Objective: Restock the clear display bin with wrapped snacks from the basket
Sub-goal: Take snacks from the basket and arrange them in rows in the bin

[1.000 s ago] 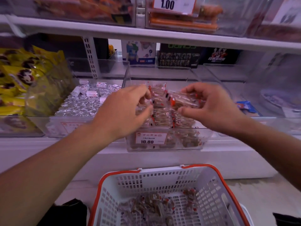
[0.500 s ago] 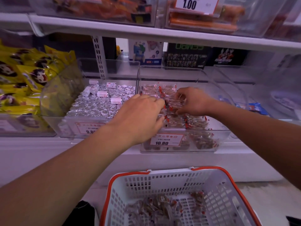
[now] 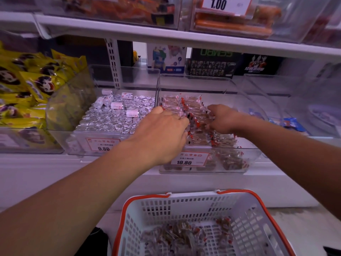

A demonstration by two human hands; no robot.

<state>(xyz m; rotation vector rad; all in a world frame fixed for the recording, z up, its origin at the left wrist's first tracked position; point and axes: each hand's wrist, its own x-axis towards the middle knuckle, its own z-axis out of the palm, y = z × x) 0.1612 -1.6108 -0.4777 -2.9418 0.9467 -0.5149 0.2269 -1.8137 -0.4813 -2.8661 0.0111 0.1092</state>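
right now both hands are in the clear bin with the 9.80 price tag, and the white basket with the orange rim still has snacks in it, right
Not quite. The head view shows the left hand and right hand in the clear plastic bin tagged 10.80; the 9.80 bin beside it holds silver foil pieces. The white basket with the orange rim does hold wrapped snacks.

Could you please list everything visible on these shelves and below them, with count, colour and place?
Clear plastic display bin: one, transparent, shelf centre, 10.80 tag.
Clear-wrapped brown snacks with red ends: many, inside that bin.
White plastic basket with orange rim: one, below the shelf, more such snacks inside.
Silver foil-wrapped sweets: many, left neighbouring bin, 9.80 tag.
Yellow snack bags: several, far left.
Orange packets: several, upper shelf, 1.00 tag.
Left hand: fingers curled among the snacks.
Right hand: likewise.
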